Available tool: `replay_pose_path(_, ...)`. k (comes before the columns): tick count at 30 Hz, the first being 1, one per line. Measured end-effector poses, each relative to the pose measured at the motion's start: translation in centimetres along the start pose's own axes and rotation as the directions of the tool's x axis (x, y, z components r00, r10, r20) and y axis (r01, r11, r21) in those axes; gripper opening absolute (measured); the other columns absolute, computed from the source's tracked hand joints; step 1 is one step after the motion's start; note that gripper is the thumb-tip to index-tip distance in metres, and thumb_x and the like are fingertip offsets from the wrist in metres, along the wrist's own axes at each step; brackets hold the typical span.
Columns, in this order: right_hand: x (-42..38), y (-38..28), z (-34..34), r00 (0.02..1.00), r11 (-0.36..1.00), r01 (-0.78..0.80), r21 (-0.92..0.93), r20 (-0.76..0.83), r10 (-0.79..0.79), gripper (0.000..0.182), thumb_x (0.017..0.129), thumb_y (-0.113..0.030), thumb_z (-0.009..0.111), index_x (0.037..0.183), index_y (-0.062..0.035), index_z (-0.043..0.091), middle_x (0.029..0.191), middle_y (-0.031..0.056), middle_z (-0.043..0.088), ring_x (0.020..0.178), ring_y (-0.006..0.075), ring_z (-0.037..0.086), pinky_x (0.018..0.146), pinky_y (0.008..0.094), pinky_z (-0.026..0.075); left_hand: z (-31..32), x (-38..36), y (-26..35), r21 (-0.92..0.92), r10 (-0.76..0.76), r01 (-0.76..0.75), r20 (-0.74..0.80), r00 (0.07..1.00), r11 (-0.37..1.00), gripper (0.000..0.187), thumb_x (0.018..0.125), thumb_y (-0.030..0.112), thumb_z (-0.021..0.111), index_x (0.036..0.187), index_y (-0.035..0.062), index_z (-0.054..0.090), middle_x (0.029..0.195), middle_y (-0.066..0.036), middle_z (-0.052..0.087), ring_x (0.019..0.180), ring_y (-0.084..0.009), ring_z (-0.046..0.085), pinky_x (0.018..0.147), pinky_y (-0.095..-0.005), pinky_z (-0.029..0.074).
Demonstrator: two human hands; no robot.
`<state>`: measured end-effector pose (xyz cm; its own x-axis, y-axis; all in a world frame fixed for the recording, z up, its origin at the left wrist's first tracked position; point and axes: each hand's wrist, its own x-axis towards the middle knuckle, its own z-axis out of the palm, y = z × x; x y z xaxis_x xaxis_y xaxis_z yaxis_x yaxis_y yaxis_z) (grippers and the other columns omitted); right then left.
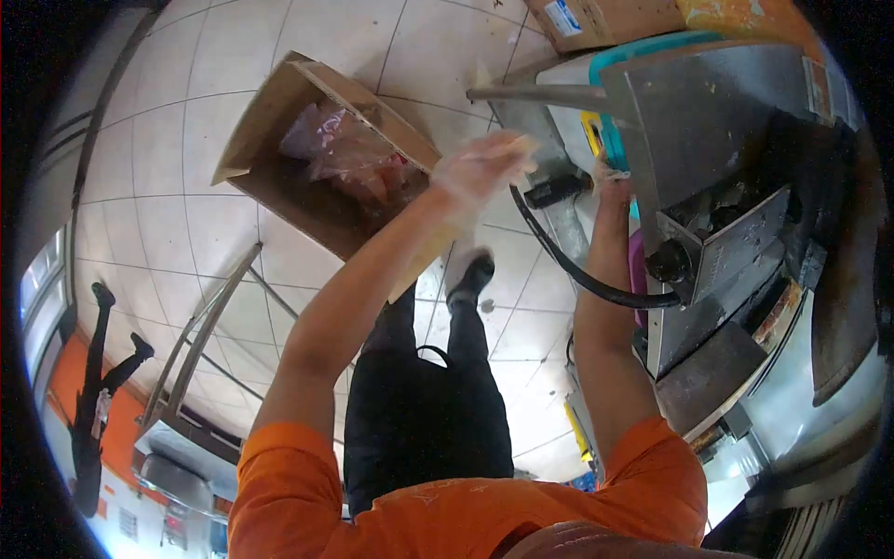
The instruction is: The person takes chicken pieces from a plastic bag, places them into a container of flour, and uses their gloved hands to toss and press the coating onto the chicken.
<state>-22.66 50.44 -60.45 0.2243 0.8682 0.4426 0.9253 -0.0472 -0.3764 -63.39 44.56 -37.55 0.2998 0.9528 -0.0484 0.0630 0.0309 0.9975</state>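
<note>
Beside the box (pixel 261 129), likely open for access, extends left hand (pixel 486 163), right hand (pixel 612 184) near grey panel (pixel 694 121) edge; cannot tell fingers' grip.

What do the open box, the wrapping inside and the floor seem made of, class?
Box: probably cardboard, matt brown with creased flaps.
Wrapping: likely thin plastic film, glossy with bright crinkles.
Floor: perhaps glazed ceramic, pale, gridded with dark joints.

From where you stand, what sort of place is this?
Probably a restaurant or other commercial kitchen, judging by the grimy metal equipment, the tiled floor and what looks like a clear glove on the left hand.
</note>
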Motion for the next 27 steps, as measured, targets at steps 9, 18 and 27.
replay_pose_path(9,-0.6,-14.9,-12.0,0.757,0.58,-0.645,0.498,0.519,0.397,0.041,0.089,-0.031,0.048,0.114,0.0006,0.055,0.115,0.0161,0.059,0.103,0.0329,0.057,0.09,0.0472,0.046,11.0,8.5,-4.2,-0.222,-0.544,0.557,0.124,0.83,0.8,0.036,0.092,0.027,0.046,0.12,0.0062,0.053,0.118,-0.012,0.058,0.107,-0.0208,0.055,0.092,-0.0323,0.04)
replay_pose_path(18,-7.1,-17.4,-16.0,0.353,-0.537,-0.64,0.549,0.832,0.429,0.056,0.088,-0.044,0.048,0.127,-0.0042,0.046,0.127,0.0171,0.049,0.119,0.029,0.046,0.101,0.0442,0.035,17.1,6.8,-4.1,0.797,-0.233,-0.024,0.205,0.951,0.603,0.029,0.07,0.016,0.06,0.096,0.0048,0.054,0.085,-0.013,0.059,0.09,-0.0289,0.056,0.083,-0.0376,0.04)
replay_pose_path(27,-11.0,-23.7,-15.1,0.332,-0.417,-0.728,0.544,0.812,0.481,0.051,0.087,-0.041,0.051,0.121,-0.0024,0.048,0.12,0.015,0.052,0.112,0.0273,0.05,0.098,0.0432,0.039,20.8,7.6,-3.2,0.058,-0.466,0.479,-0.158,0.871,0.876,0.035,0.081,0.03,0.054,0.104,0.004,0.057,0.091,-0.019,0.064,0.1,-0.0322,0.058,0.09,-0.044,0.04)
